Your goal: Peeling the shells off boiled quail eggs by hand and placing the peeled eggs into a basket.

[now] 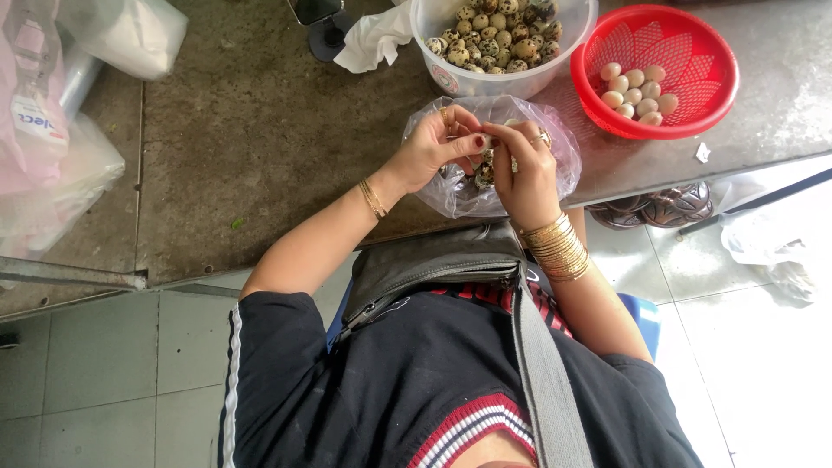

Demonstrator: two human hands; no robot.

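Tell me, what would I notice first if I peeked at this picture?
Probably the bright red basket at the top right, with pale peeled eggs inside. Beside it sits a white bowl heaped with speckled eggs. In the middle, the left hand and right hand pinch a small egg over a clear plastic bag.

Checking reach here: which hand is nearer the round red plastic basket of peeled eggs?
Right. The right hand is just down-left of the basket; the left hand is farther left.
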